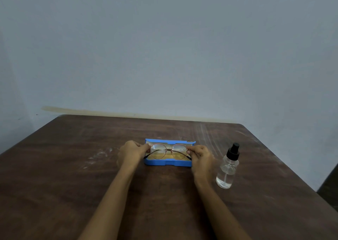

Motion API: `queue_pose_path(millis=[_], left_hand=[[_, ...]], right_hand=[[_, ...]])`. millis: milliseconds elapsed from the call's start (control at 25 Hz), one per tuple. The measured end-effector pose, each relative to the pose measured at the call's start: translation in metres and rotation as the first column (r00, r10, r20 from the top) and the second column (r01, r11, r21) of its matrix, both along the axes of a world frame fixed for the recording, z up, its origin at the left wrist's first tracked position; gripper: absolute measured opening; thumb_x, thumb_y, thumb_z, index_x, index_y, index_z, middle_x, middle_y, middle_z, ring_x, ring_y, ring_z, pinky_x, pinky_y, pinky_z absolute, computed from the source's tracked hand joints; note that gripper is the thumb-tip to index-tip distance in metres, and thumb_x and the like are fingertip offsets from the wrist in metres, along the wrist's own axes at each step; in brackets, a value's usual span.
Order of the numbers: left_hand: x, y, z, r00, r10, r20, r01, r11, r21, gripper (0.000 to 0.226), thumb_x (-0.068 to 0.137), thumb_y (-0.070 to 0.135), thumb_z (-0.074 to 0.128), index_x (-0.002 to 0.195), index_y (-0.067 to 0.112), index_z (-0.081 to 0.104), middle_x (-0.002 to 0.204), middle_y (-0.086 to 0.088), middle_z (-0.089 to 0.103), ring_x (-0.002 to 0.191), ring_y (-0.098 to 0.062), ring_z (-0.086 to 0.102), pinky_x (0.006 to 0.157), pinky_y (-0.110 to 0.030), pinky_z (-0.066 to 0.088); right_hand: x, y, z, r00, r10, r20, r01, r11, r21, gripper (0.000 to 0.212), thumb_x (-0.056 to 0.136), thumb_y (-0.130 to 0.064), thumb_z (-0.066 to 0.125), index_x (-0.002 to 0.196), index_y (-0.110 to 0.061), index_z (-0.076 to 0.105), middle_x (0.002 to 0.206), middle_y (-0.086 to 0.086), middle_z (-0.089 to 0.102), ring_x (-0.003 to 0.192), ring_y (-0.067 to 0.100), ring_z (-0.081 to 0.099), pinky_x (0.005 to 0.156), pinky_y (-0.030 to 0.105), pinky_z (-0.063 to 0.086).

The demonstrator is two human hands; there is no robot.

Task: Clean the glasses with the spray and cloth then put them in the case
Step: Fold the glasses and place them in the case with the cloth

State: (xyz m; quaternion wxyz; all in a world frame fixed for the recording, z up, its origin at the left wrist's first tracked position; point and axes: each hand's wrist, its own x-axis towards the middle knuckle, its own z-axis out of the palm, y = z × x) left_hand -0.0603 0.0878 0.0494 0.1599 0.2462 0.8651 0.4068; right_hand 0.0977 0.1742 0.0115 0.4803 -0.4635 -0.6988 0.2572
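Note:
Round glasses (169,150) with a thin pinkish metal frame are held over the open blue case (168,163) in the middle of the table. My left hand (132,151) pinches the frame's left end and my right hand (200,156) pinches its right end. The temples are folded behind the lenses. The case has a yellowish lining, which may be a cloth; I cannot tell. A clear spray bottle (227,166) with a black nozzle stands upright to the right of my right hand.
The dark brown wooden table (73,166) has a scuffed top and stands against a plain grey-blue wall. Its right edge runs diagonally close behind the bottle. A dark object (329,183) shows past the table at the right.

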Motion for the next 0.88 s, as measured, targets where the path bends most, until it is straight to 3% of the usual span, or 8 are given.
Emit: queue_pose_path(millis=[120, 240, 360, 480, 680, 880], left_hand=[[0.002, 0.003, -0.002, 0.999, 0.011, -0.043, -0.011, 1.0, 0.004, 0.027, 0.083, 0.039, 0.059, 0.069, 0.019, 0.069, 0.063, -0.001, 0.059, 0.063, -0.018, 0.051, 0.055, -0.026, 0.036], [0.005, 0.005, -0.002, 0.996, 0.039, -0.085, -0.038, 0.999, 0.012, 0.029, 0.084, 0.039, 0.059, 0.066, 0.018, 0.069, 0.06, 0.0, 0.058, 0.055, -0.015, 0.049, 0.047, -0.025, 0.031], [0.005, 0.008, -0.002, 0.993, 0.053, -0.101, -0.052, 0.999, 0.006, 0.03, 0.084, 0.041, 0.059, 0.071, 0.016, 0.071, 0.06, 0.0, 0.057, 0.056, -0.015, 0.047, 0.046, -0.025, 0.029], [0.006, 0.012, -0.004, 0.992, 0.056, -0.109, -0.056, 0.998, 0.001, 0.034, 0.084, 0.041, 0.059, 0.058, 0.02, 0.063, 0.063, -0.002, 0.059, 0.055, -0.015, 0.046, 0.046, -0.025, 0.028], [0.008, 0.016, -0.004, 0.989, 0.076, -0.124, -0.08, 0.996, -0.029, 0.035, 0.085, 0.038, 0.058, 0.054, 0.022, 0.054, 0.056, 0.003, 0.049, 0.051, -0.01, 0.041, 0.042, -0.024, 0.024], [0.007, 0.016, -0.006, 0.983, 0.055, -0.175, -0.067, 0.996, -0.064, 0.03, 0.085, 0.039, 0.058, 0.065, 0.017, 0.062, 0.056, 0.003, 0.045, 0.051, -0.011, 0.037, 0.044, -0.024, 0.023]], right_hand=[[-0.003, 0.006, -0.004, 0.999, 0.005, -0.041, -0.006, 1.0, -0.025, 0.017, 0.083, -0.005, 0.062, 0.097, -0.008, 0.071, 0.108, 0.009, 0.063, 0.102, 0.021, 0.055, 0.083, 0.023, 0.043], [-0.006, 0.011, -0.007, 0.997, 0.014, -0.076, -0.016, 1.0, -0.023, 0.017, 0.081, 0.0, 0.063, 0.096, -0.004, 0.071, 0.109, 0.01, 0.062, 0.104, 0.023, 0.056, 0.087, 0.029, 0.047], [-0.008, 0.016, -0.009, 0.995, 0.013, -0.101, -0.017, 0.999, -0.037, 0.017, 0.081, 0.0, 0.064, 0.096, -0.003, 0.07, 0.109, 0.009, 0.063, 0.101, 0.018, 0.057, 0.079, 0.015, 0.043], [-0.009, 0.02, -0.011, 0.993, 0.008, -0.12, -0.016, 0.998, -0.063, 0.016, 0.08, 0.001, 0.064, 0.094, -0.002, 0.07, 0.107, 0.009, 0.063, 0.099, 0.018, 0.057, 0.078, 0.013, 0.042], [-0.008, 0.021, -0.014, 0.992, 0.005, -0.122, -0.016, 0.996, -0.086, 0.015, 0.08, 0.002, 0.064, 0.094, 0.0, 0.07, 0.106, 0.011, 0.062, 0.085, 0.009, 0.053, 0.064, -0.006, 0.037], [-0.007, 0.023, -0.017, 0.999, 0.023, -0.04, -0.027, 0.994, -0.103, 0.016, 0.08, -0.001, 0.065, 0.095, -0.003, 0.071, 0.111, 0.008, 0.058, 0.092, 0.007, 0.048, 0.067, 0.0, 0.037]])
